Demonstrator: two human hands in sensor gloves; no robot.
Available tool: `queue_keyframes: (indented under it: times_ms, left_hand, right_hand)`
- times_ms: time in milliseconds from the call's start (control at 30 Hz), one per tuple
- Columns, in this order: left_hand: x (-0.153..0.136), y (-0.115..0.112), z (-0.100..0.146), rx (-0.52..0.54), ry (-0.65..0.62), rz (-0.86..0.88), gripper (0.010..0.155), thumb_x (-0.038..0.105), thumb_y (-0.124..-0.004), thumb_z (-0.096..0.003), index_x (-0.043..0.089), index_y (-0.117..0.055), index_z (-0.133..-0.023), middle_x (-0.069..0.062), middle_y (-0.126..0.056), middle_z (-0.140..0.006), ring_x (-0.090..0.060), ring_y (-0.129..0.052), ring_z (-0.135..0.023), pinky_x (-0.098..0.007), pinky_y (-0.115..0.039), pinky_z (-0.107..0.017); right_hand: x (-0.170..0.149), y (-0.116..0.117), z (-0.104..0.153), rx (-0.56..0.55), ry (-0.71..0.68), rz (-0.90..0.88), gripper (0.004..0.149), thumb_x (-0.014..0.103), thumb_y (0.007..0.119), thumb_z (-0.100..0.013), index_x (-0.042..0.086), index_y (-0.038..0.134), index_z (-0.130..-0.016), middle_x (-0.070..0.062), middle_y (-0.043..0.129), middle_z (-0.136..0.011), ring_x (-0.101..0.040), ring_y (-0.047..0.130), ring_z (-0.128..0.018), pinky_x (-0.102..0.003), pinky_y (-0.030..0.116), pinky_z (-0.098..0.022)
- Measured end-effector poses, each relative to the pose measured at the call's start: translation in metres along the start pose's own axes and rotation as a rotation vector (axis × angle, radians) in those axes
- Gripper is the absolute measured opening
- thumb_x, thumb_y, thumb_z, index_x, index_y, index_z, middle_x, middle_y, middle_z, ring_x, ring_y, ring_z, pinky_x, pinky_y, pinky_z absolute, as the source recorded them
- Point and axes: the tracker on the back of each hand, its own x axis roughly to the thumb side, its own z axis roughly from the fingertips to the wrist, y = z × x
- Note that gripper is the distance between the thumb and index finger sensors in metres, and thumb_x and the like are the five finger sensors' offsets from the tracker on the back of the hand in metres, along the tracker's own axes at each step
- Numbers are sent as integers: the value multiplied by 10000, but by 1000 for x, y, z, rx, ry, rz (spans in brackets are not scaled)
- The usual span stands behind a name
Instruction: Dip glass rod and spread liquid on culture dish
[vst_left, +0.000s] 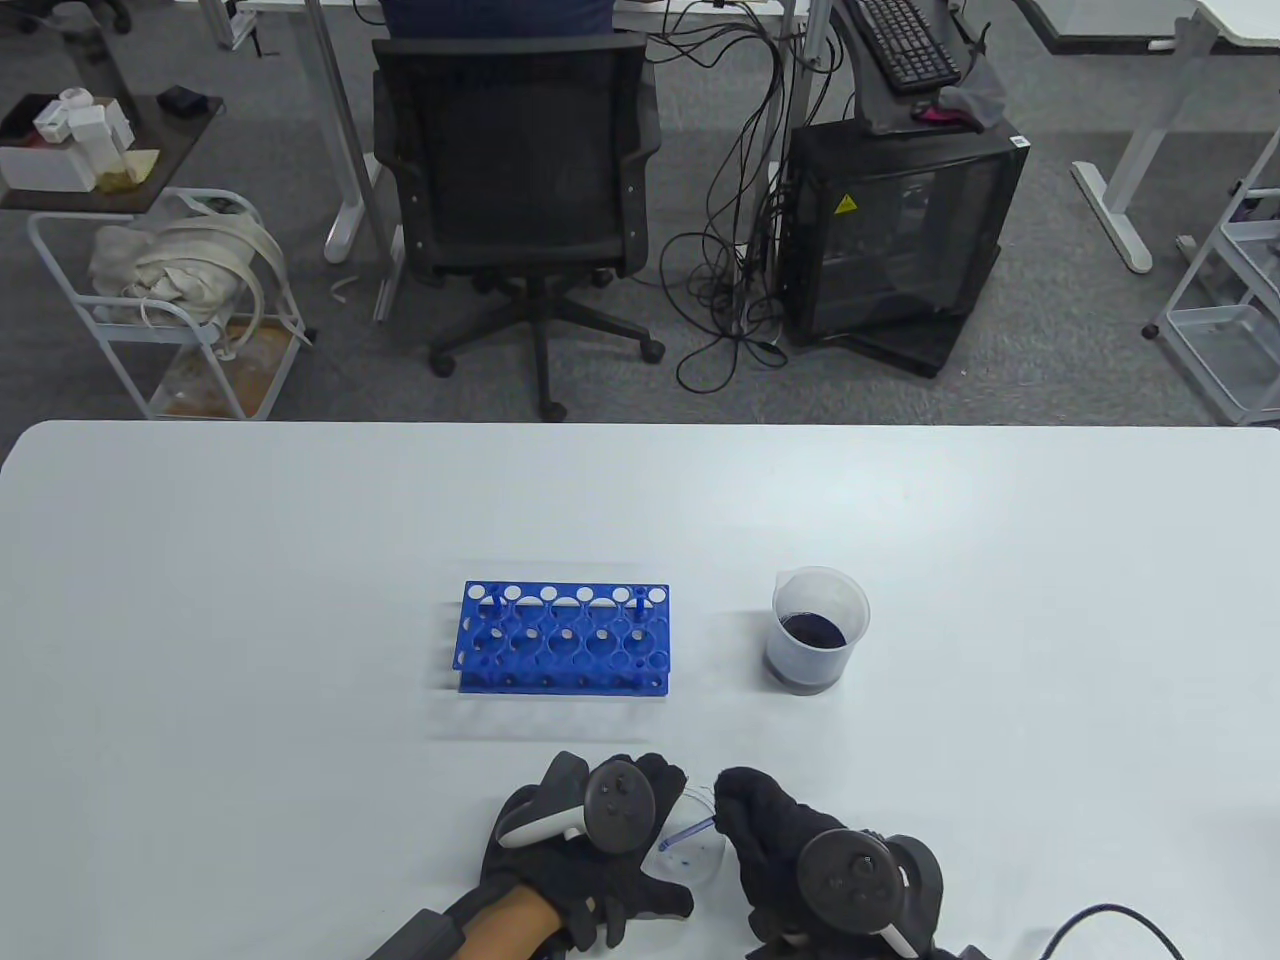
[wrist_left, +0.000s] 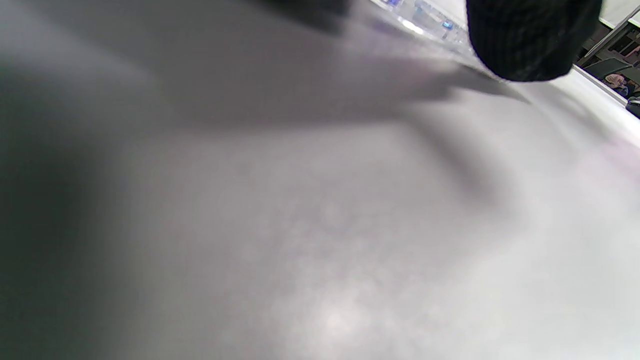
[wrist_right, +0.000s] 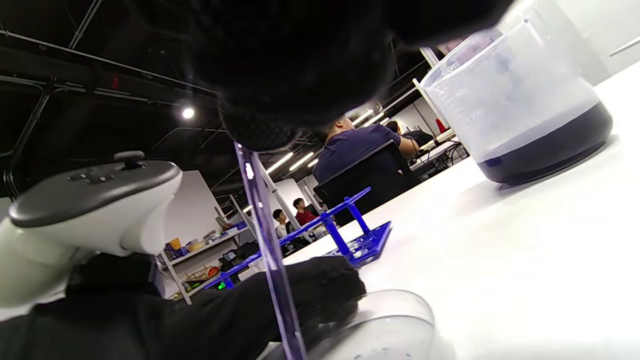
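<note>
1. Rack (vst_left: 565, 637), blue plastic, many round holes, stands on the white table (vst_left: 250, 620) left of centre. In the right wrist view it (wrist_right: 345, 235) shows low beyond the gloved fingers.
2. Left hand (vst_left: 585, 850) sits at the near edge of the table, a tracker strapped to its back. Its fingers rest against the left rim of the clear dish (vst_left: 693, 840); in the right wrist view a fingertip (wrist_right: 325, 290) touches that rim. Whether it grips or merely steadies the dish, I cannot tell. The left wrist view is mostly blurred table (wrist_left: 320, 225), with one dark fingertip (wrist_left: 530, 40) at top right.
3. Dish lies flat between the two hands, close to the near edge. A few blue spots mark its floor.
4. Rod (vst_left: 688, 832), thin, tinted blue, slants down from the right fingers, its lower end at the floor of the dish. In the right wrist view it (wrist_right: 270, 260) runs from the fingertips (wrist_right: 260, 125) down into the dish (wrist_right: 390, 320), with the left hand just behind it.
5. Right hand (vst_left: 790, 850), curled, pinches the upper end of the rod; the dish lies just left of it.
6. Beaker (vst_left: 818, 630), translucent plastic with a spout, stands well right of the rack and beyond the right hand, holding dark blue liquid low down. Graduation marks on its wall (wrist_right: 510, 100) are too blurred to read.
7. Chair (vst_left: 515, 190), black, and a dark cabinet (vst_left: 900, 230) bearing a yellow warning sticker stand on the floor past the far edge.
</note>
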Motion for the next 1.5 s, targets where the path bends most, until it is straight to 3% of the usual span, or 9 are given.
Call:
queue_keyframes:
  times_ms: [300,567,933,1133,1500]
  left_hand:
    - [0,0,0,0,0,0,1047,713,-729,-497,296,-10,-1133,-23,111,-1212,-316,75,-1043,-685,38,-682]
    - [0,0,0,0,0,0,1046,713,-727,-498,294,-9,-1133,-24,110,-1212,-318,77,-1043,-685,38,-682]
    - [0,0,0,0,0,0,1052,712,-729,-498,294,-2,-1134,-26,110,-1212,-317,75,-1044,-686,37,-682]
    - [0,0,0,0,0,0,1052,711,-728,-500,292,-1,-1135,-27,110,-1212,-320,75,-1043,-687,37,-682]
    - [0,0,0,0,0,0,1049,712,-726,-500,294,-2,-1133,-26,111,-1212,-318,77,-1043,-686,38,-681]
  right_hand:
    - [-12,-10,-3,-44,39,26,374,418,631,-491,275,597,-835,34,888,-731,-107,967,-193,-330,829,-142]
    - [-10,-23,3,-57,-12,71,363,417,654,-478,270,644,-810,21,911,-685,-108,965,-175,-331,826,-123]
    - [10,-5,9,20,-41,-14,368,416,649,-481,273,632,-820,26,908,-708,-116,971,-184,-336,829,-132]
    - [13,2,6,7,-41,8,370,419,640,-488,289,610,-833,38,892,-738,-108,974,-207,-332,835,-152]
    - [-5,-12,3,-55,5,45,368,412,646,-486,272,622,-826,23,898,-723,-110,973,-196,-333,832,-140]
